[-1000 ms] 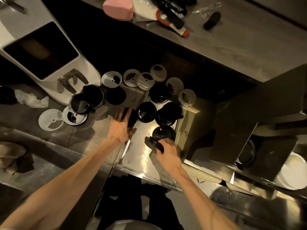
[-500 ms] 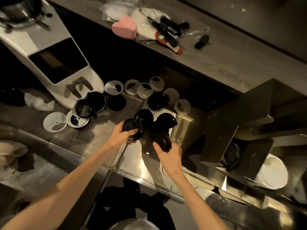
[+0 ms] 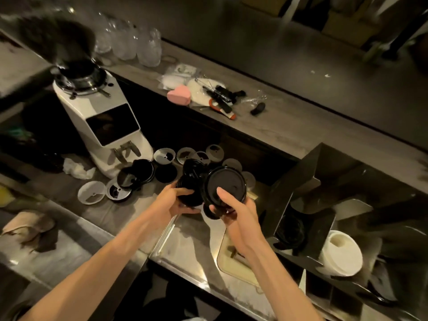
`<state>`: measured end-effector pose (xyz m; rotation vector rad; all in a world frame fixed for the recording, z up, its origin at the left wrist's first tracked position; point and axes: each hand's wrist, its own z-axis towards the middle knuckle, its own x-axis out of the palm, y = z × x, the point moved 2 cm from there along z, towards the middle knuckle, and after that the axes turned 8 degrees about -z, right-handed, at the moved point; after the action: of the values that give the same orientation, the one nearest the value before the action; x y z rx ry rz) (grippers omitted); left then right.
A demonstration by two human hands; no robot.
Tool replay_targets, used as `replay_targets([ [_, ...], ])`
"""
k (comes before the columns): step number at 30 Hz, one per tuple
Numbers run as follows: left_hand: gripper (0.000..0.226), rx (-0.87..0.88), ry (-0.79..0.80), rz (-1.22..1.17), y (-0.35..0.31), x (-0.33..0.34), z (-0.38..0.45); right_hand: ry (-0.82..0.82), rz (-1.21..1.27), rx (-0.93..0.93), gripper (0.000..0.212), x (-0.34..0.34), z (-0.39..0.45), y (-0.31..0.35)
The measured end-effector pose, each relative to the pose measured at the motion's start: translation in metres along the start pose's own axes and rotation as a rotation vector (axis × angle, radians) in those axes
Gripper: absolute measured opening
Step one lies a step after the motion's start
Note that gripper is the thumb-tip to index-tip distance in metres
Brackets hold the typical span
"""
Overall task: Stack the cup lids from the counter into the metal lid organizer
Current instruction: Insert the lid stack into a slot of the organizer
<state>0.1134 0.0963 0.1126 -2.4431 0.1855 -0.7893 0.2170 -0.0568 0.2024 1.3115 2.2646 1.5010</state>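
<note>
Black lids (image 3: 225, 185) gripped in right hand (image 3: 236, 213), more in left hand (image 3: 172, 201); organizer (image 3: 308, 181) just right, nearer right hand.

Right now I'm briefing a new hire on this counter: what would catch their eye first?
Two hands meet at centre: the right hand grips a stack of black lids, the left hand holds more black lids. Behind them, loose lids litter the counter beside a white grinder. The metal lid organizer stands at right.
</note>
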Motion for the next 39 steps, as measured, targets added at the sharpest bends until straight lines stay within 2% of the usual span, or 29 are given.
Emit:
replay_targets([
  [2,0.049,0.018,0.079,-0.05,-0.008,0.018,-0.018,0.015,0.018,-0.008,0.052,0.001,-0.006,0.013],
  [5,0.042,0.062,0.182,-0.064,-0.016,0.035,-0.041,0.041,-0.01,-0.08,0.04,-0.002,-0.012,0.032],
  [8,0.039,0.106,0.212,-0.031,-0.021,0.048,-0.054,0.041,0.014,-0.085,0.035,-0.007,-0.016,0.043],
  [13,0.038,0.113,0.203,0.004,-0.016,0.059,-0.061,0.031,0.07,-0.062,0.043,-0.017,-0.02,0.052],
  [25,0.031,0.093,0.129,0.056,-0.015,0.082,-0.071,0.122,-0.017,-0.015,0.04,-0.03,-0.021,0.061],
  [29,0.035,0.051,0.177,-0.001,-0.014,0.093,-0.078,0.162,0.02,0.02,0.035,-0.033,-0.025,0.069],
  [32,0.039,0.02,0.279,-0.019,-0.016,0.103,-0.089,0.104,-0.038,-0.043,0.032,-0.035,-0.026,0.079],
  [34,0.028,0.043,0.312,-0.006,-0.018,0.108,-0.096,0.063,-0.091,-0.09,0.034,-0.037,-0.028,0.087],
  [39,0.042,0.139,0.341,0.069,-0.021,0.124,-0.103,0.016,-0.289,-0.248,0.035,-0.046,-0.046,0.107],
])
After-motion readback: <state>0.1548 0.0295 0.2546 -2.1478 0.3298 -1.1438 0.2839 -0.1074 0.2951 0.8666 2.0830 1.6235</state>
